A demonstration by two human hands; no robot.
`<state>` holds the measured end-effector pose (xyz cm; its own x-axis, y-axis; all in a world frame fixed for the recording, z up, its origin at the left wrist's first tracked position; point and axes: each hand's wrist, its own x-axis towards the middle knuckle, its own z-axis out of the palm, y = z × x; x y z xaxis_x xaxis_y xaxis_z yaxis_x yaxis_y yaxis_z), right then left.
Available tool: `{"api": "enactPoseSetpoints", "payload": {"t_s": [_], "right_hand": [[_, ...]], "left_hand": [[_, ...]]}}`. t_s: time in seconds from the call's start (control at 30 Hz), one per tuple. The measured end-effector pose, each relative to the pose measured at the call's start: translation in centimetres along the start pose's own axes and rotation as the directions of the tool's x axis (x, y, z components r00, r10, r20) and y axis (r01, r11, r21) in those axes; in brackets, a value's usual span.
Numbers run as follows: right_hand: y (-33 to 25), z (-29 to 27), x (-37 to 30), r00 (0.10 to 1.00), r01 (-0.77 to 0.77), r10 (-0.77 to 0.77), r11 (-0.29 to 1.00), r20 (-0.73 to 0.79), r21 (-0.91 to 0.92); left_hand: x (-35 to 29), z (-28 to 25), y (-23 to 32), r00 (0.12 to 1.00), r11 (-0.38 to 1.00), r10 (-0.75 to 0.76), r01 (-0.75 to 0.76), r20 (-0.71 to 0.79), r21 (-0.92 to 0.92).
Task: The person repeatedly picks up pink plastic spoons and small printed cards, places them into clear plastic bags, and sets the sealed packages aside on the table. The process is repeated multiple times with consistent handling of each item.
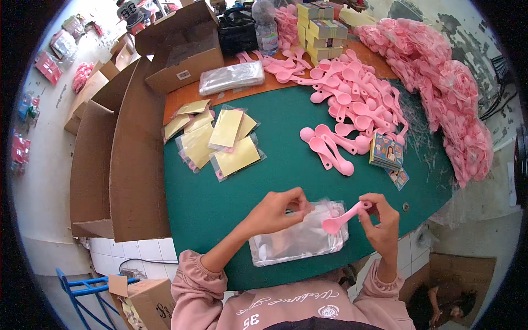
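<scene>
In my right hand (380, 223) is a pink plastic measuring spoon (341, 219), pinched by its handle end, with its bowl over the bags. A stack of clear plastic bags (291, 245) lies on the green tabletop in front of me. My left hand (283, 212) is closed in a pinch at the upper edge of a clear bag. Beyond it are filled bags with cream cards (236, 159). A few loose pink spoons (330, 148) lie ahead, beside a small stack of printed cards (386, 151).
A large heap of pink spoons (357, 93) covers the far right, with bulging bags of spoons (440, 82) behind. Wrapped card bundles (322, 36), a water bottle (266, 30) and a plastic-bag pack (231, 78) stand at the back. Open cardboard boxes (137, 154) line the left. A person (440, 308) is low at right.
</scene>
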<state>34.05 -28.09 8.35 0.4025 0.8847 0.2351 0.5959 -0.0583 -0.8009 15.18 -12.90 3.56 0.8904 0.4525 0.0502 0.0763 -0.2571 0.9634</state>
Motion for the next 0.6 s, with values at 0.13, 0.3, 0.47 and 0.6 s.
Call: {"api": "enactPoseSetpoints", "payload": {"t_s": [0.13, 0.3, 0.47, 0.6], "right_hand": [[0.6, 0.3, 0.4, 0.989, -0.095, 0.101, 0.994, -0.11, 0.06], [-0.2, 1.6, 1.7, 0.948, -0.012, 0.078, 0.978, -0.31, 0.21], [-0.1, 2.1, 2.4, 0.923, 0.037, 0.053, 0.974, -0.381, 0.224], [-0.5, 2.7, 2.5, 0.917, 0.102, 0.05, 0.93, -0.397, 0.353]], "left_hand": [[0.3, -0.3, 0.5, 0.975, 0.866, -0.207, 0.218, 0.076, -0.449], [0.3, -0.8, 1.1, 0.945, 0.812, -0.302, 0.325, 0.127, -0.485], [0.3, -1.8, 1.7, 0.953, 0.798, -0.287, 0.296, 0.101, -0.525], [0.2, -2.0, 1.5, 0.945, 0.788, -0.321, 0.303, 0.063, -0.537]]}}
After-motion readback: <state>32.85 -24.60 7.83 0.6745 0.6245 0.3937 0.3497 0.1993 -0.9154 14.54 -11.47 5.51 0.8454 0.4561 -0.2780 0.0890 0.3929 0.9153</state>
